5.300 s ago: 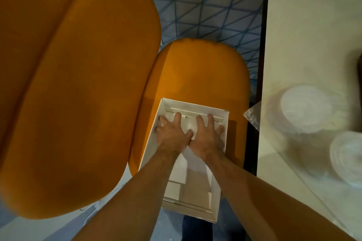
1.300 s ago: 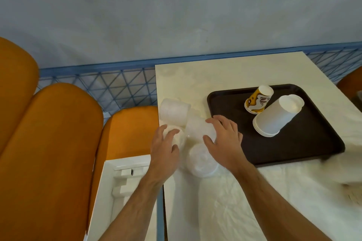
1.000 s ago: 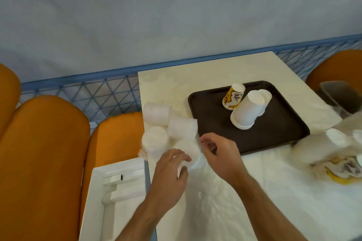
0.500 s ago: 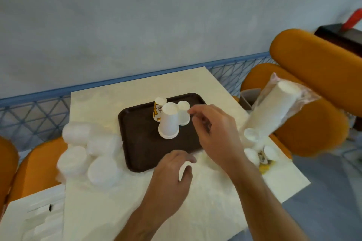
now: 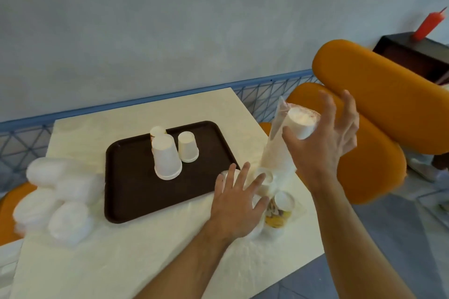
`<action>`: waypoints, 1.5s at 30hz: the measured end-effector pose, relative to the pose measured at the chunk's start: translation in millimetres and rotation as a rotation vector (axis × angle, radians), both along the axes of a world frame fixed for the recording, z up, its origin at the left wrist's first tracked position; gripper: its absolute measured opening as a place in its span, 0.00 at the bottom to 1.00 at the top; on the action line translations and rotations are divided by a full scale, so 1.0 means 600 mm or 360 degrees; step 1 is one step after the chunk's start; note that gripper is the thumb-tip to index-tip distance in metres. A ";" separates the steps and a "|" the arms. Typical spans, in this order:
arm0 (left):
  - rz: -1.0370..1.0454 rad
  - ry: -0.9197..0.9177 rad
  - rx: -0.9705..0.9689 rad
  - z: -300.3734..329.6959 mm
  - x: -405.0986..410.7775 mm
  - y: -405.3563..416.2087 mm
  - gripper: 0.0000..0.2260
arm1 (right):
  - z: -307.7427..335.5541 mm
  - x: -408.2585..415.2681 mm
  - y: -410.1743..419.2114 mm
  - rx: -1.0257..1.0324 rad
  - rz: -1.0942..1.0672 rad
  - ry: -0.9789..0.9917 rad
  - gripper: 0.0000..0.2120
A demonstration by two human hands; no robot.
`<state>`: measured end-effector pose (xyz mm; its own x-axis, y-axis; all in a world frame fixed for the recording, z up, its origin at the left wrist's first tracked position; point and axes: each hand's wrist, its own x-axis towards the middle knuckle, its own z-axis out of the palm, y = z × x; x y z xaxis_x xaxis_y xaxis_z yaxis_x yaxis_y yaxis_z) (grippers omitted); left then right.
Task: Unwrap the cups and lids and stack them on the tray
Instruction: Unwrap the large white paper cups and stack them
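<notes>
Head view: the wrapped cup stack (image 5: 281, 143) at the tabletop's (image 5: 145, 250) right edge is reached by the right hand (image 5: 323, 143), fingers spread. The left hand (image 5: 237, 204) is laid flat, fingers spread, beside the tray (image 5: 126, 201). The stack should be gripped firmly before the wrap is pulled.

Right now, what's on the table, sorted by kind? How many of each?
Brown tray: 1
Upturned cup stacks on the tray: 3
Wrapped lid rolls at the table's left: 4
Tall wrapped cup sleeve: 1
Total: 9, leaving out the smaller wrapped cups under the left hand, too jumbled to count.
</notes>
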<state>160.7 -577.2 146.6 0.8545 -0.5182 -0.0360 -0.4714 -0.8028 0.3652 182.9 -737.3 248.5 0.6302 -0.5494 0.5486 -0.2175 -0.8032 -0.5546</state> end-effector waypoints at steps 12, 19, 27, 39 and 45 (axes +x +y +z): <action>-0.0002 -0.0009 0.0101 -0.074 0.003 -0.023 0.28 | -0.152 0.021 -0.071 0.1102 0.0534 0.0200 0.56; 0.0009 -0.0060 0.0032 -0.088 -0.002 -0.022 0.28 | -0.194 0.035 -0.087 0.1155 0.0544 0.0340 0.48; 0.0007 0.0087 0.0022 -0.071 0.000 -0.026 0.28 | -0.117 0.067 -0.105 0.0964 0.0507 0.0069 0.48; 0.0542 0.0261 -0.1595 0.154 0.047 0.047 0.48 | 0.089 0.032 0.067 0.0625 0.1157 -0.0068 0.48; 0.0747 0.0328 -0.2291 0.202 0.021 0.153 0.13 | 0.095 -0.009 0.229 0.0571 0.1662 0.0123 0.46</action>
<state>173.1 -485.2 267.9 0.9896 0.0920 0.1102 -0.1284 0.2229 0.9664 177.5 -599.8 305.3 0.9021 0.1533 0.4034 0.4297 -0.4071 -0.8060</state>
